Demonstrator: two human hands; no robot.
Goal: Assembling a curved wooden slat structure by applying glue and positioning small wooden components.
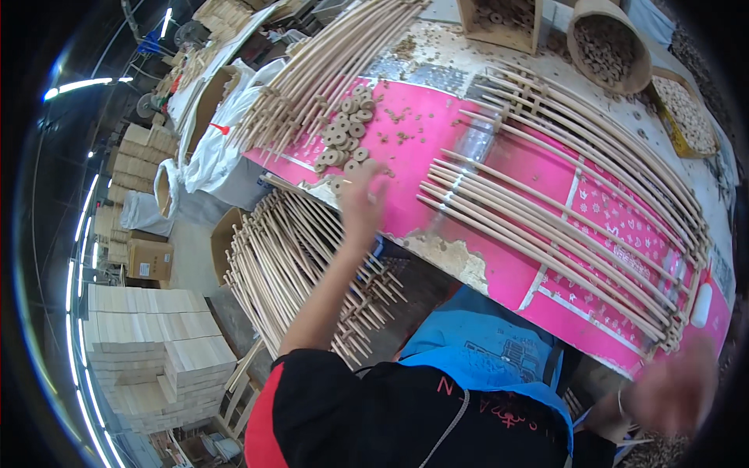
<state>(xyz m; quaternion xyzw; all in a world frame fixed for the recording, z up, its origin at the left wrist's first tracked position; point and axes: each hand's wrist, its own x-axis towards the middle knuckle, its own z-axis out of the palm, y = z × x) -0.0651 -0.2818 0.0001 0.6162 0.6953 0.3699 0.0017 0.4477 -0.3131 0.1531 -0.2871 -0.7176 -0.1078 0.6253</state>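
My left hand (363, 204) is over the near edge of the pink-covered table, right beside a pile of flat wooden rings (339, 132) with holes in their middles. Its fingers are smeared, so their grip does not show. At the lower right, my right hand (677, 388) is strongly blurred, close to the end of a rack of thin wooden rods (546, 226). The rods lie side by side across the table, their right ends set in a row of small wooden joints (694, 288). A white glue bottle (701, 304) with a red tip stands near that end.
Bundled rod racks (328, 70) lie at the far left of the table; more rods (273, 257) stack below its edge. A bucket of small wooden pieces (608, 51), a wooden box (503, 19) and a yellow tray (683, 113) stand at the back. Planks (156, 343) are piled left.
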